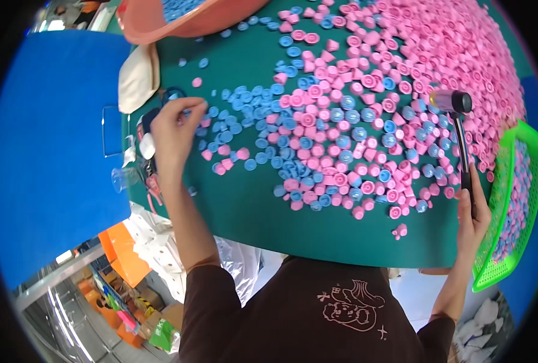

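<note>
The right fingers (464,207) are gripping the black handle of a cylindrical-headed mallet (461,144). The left fingers (197,111) are pinching close together beside the blue caps (260,111); whether they are holding anything cannot be told. Cup-shaped pink caps (444,39) are lying heaped on the smooth green counter (245,221). The upper edge is cutting off an orange basin (220,21). A perforated green basket (491,277) is containing small, indistinct pink-and-blue pieces (515,209).

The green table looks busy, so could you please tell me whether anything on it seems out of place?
The clear cup at the left edge of the green table seems tipped onto its side, which looks odd. Some pink bits also lie apart near the front edge.
</note>
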Available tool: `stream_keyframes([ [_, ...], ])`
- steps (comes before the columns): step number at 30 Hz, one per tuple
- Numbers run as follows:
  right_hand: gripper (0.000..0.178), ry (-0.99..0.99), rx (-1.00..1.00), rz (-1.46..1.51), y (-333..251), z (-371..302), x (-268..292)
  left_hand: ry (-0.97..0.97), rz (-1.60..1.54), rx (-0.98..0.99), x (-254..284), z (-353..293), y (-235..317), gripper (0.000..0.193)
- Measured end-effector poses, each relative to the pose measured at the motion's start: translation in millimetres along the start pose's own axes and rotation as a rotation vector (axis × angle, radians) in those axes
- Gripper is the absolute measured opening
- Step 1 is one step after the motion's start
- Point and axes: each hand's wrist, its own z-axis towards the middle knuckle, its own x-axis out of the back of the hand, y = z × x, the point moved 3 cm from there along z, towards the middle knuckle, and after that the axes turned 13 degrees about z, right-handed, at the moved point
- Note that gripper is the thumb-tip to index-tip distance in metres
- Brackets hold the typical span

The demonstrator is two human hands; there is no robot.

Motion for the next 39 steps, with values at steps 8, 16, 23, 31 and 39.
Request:
stream_keyframes([
  [8,0.041,-0.079,0.006,-0.091,-4,0,-14,-0.164,-0.085,-0.239,-33,-3,32,0.020],
  [16,0.044,-0.097,0.222,-0.191,-19,11,-28,-0.034,-0.033,0.024,-47,9,-18,0.018],
  [23,0.043,-0.224,0.157,-0.242,-25,17,-39,-0.037,0.013,-0.149,-48,6,5,0.025],
  [31,0.046,-0.165,0.224,-0.206,-22,17,-31,-0.086,0.015,-0.107,-54,23,6,0.022],
  [39,0.041,-0.162,0.161,-0.161,-12,22,-24,0.008,-0.139,-0.371,-39,4,130,0.026],
])
